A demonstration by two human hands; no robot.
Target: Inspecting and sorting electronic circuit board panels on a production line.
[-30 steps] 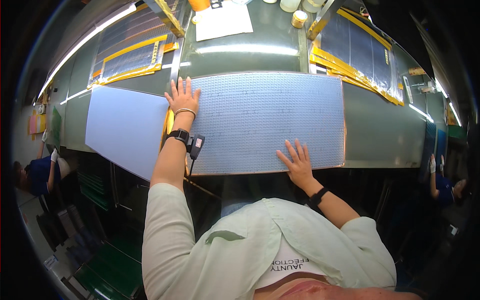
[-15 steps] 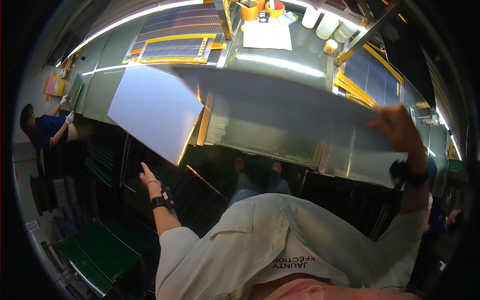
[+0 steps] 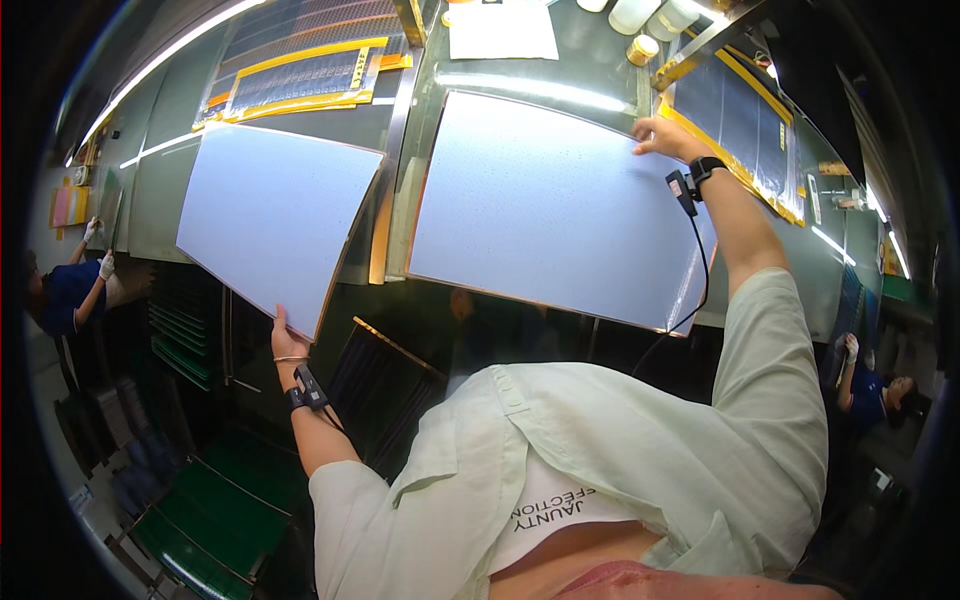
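Two pale blue-white flat panels with thin copper-coloured edges lie side by side at the worktable. My left hand (image 3: 288, 335) grips the near corner of the left panel (image 3: 275, 215), its thumb against the edge and the other fingers hidden underneath. That panel juts out past the table's front edge. At the far right edge of the right panel (image 3: 550, 205) is my right hand (image 3: 668, 138), its fingers bent and apart, the fingertips at the rim. A black strap with a cabled device sits on each wrist.
Yellow-edged film sheets (image 3: 305, 80) lie at the back left, and more (image 3: 735, 130) at the back right. White paper (image 3: 503, 35) and a small jar (image 3: 642, 50) stand beyond the panels. Below left is a green rack (image 3: 205, 525). Two people work at the far sides.
The right panel, tilted and blurred in my right hand before, now lies flat, and that hand has moved left to its far edge. My left hand has come up to the left panel's corner.
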